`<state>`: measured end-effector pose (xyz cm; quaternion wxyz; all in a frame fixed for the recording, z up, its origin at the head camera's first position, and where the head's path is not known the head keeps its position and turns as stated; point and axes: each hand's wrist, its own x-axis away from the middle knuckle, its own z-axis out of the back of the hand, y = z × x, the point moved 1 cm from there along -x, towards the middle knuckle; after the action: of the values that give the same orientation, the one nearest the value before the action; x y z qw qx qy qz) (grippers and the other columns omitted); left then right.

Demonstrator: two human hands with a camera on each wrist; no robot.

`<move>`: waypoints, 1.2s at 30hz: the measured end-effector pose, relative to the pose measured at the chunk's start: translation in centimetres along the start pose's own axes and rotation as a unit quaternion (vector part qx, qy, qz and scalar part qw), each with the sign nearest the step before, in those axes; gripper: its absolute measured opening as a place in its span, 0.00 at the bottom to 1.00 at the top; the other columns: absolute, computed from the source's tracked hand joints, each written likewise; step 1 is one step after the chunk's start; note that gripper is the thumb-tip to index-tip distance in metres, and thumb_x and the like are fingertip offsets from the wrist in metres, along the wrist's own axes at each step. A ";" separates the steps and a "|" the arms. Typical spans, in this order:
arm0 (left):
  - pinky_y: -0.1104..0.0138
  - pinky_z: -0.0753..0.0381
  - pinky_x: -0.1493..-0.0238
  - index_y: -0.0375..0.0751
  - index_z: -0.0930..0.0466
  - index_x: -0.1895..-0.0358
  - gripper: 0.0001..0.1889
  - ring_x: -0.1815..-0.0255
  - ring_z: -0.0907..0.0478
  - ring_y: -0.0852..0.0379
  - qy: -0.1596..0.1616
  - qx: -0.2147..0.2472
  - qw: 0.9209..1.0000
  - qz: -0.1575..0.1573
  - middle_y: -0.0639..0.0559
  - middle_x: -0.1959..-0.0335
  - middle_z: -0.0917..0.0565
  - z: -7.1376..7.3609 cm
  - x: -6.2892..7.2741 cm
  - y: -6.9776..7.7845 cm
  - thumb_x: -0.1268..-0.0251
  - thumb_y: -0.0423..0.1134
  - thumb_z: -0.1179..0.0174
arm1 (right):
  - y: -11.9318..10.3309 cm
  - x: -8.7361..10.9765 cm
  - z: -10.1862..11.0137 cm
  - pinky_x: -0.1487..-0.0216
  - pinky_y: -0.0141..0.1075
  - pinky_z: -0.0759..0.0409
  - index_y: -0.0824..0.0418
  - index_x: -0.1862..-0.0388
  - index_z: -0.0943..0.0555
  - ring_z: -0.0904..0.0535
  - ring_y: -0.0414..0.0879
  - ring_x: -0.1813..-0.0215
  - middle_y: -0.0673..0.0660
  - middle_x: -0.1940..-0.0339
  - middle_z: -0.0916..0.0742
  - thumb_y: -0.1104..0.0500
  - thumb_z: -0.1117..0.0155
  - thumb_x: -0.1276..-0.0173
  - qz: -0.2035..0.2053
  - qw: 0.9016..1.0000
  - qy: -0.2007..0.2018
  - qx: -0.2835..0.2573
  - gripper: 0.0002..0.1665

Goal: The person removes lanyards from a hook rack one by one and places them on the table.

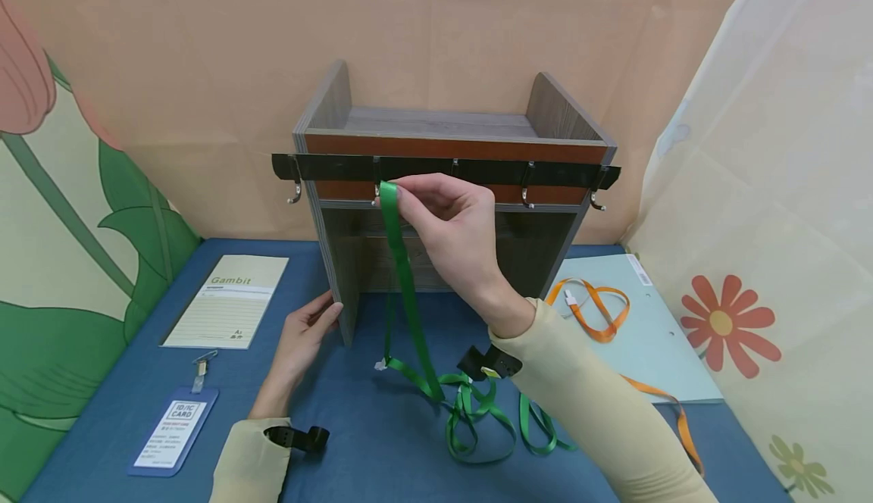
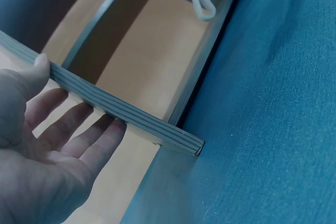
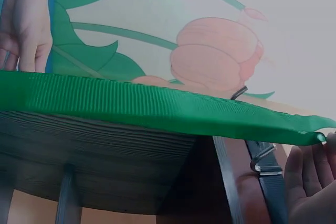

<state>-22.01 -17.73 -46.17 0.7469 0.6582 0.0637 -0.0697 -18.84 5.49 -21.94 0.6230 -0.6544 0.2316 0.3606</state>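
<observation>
A grey wooden shelf (image 1: 334, 260) stands on the blue cloth, with a black hook rail (image 1: 423, 167) across its front. My right hand (image 1: 457, 226) pinches a green lanyard (image 1: 405, 276) between thumb and fingers at the second hook from the left. From there the strap hangs down to the cloth; the fingers and strap partly hide that hook. In the right wrist view the green strap (image 3: 131, 103) stretches across to the fingertips. My left hand (image 1: 300, 336) holds the shelf's left side panel (image 2: 131, 111), thumb on one face and fingers on the other.
More green lanyards (image 1: 477, 420) lie in loops under the right forearm. An orange lanyard (image 1: 603, 313) rests on a pale blue folder (image 1: 661, 344) at right. At left are a notepad (image 1: 228, 302) and a blue ID card holder (image 1: 173, 431). Metal hooks (image 1: 527, 196) project from the rail.
</observation>
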 end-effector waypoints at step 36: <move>0.70 0.24 0.53 0.33 0.33 0.33 0.28 0.40 0.29 0.48 -0.010 -0.002 1.000 0.011 0.39 0.36 0.30 0.0 0.0 0.2 0.30 0.46 0.44 | 5.6 9.9 -0.7 0.57 0.45 0.20 0.65 0.59 0.16 0.16 0.49 0.61 0.56 0.64 0.12 0.66 0.38 0.32 -0.163 0.986 -0.036 -0.003 0.06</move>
<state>-21.97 -17.74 -45.98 0.7496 0.6565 0.0494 -0.0679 -16.63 5.62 -33.13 0.6796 -0.6716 0.0982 0.2784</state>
